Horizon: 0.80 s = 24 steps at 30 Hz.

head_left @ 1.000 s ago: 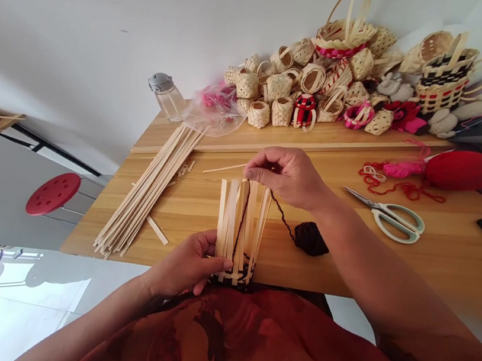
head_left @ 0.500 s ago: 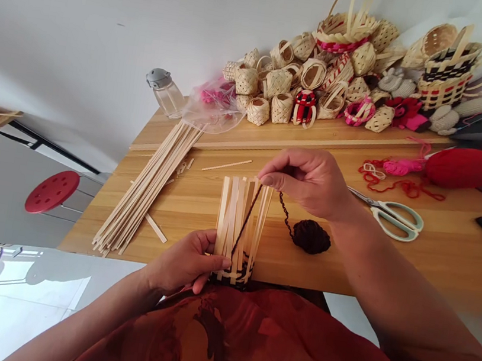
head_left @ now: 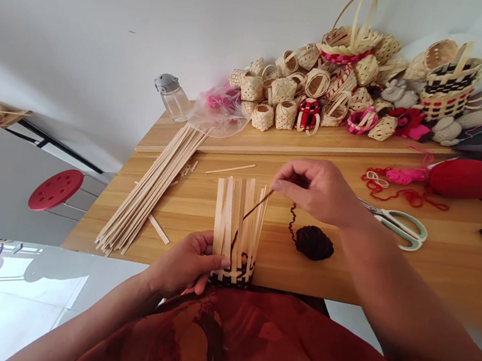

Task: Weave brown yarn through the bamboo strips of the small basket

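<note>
A small basket point(head_left: 231, 278) with tall upright pale strips stands at the table's front edge, dark yarn woven round its base. My left hand point(head_left: 187, 261) grips its left side, thumb in front. Above and right of the strips, my right hand point(head_left: 314, 189) pinches dark brown yarn point(head_left: 256, 205), which runs taut down to the weave among the strips. More yarn hangs from behind this hand to a dark ball point(head_left: 314, 243) on the table. The fingers curled under my right hand are partly hidden.
A bundle of long pale strips point(head_left: 152, 189) lies at the left. Scissors point(head_left: 396, 224) are right of my right hand, near red yarn point(head_left: 465, 178). Many small woven baskets point(head_left: 283, 91) fill the back, beside a plastic bag point(head_left: 221, 112) and a bottle point(head_left: 174, 98). A red stool point(head_left: 55, 189) stands left.
My right hand has moved slightly right, and the yarn it pulls now slants more to the right. My left hand keeps its hold on the basket. The view has shifted a little.
</note>
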Each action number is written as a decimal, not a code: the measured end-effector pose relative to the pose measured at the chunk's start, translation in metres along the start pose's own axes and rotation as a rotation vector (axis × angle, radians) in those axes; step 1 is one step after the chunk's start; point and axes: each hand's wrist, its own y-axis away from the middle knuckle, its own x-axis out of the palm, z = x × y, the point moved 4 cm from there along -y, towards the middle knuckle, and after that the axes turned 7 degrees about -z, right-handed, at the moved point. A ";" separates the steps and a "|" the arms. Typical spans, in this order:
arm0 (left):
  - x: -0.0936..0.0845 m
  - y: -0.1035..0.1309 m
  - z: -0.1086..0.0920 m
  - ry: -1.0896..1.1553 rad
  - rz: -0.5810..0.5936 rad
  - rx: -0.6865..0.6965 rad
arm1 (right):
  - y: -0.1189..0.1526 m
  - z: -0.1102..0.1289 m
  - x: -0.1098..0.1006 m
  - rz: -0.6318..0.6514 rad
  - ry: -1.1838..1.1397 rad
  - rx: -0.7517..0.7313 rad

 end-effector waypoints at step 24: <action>-0.010 0.007 -0.001 0.062 -0.149 0.138 | 0.068 -0.008 0.080 0.361 0.156 -0.081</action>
